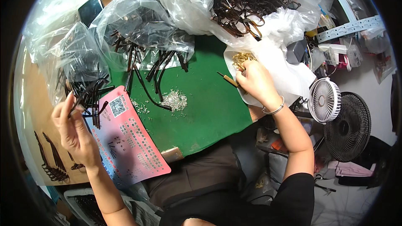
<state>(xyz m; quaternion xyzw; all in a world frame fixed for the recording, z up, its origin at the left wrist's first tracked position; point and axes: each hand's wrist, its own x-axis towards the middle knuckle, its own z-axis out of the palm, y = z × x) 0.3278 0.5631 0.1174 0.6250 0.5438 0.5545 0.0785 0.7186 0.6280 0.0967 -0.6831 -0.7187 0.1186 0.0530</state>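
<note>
My left hand (75, 132) is raised at the left, thumb and fingers pinching a dark glasses temple (90, 91). My right hand (256, 80) is closed round a screwdriver (229, 80) with a brass-coloured handle, its thin tip pointing left. The fingers of that hand reach into a heap of small gold-coloured metal parts (242, 58) on a white bag (284, 73). Whether they also grip one of these parts is hidden. Several black glasses temples (158, 73) lie on the green mat (209, 113). Beside them is a scatter of tiny silvery pieces (175, 100).
A pink and blue printed sheet (144, 155) overlaps the mat's left side. Clear plastic bags (142, 14) and a phone (91, 10) lie at the back. Brown glasses frames (251, 0) fill a bag at the far right. Two fans (324, 100) stand right of the table.
</note>
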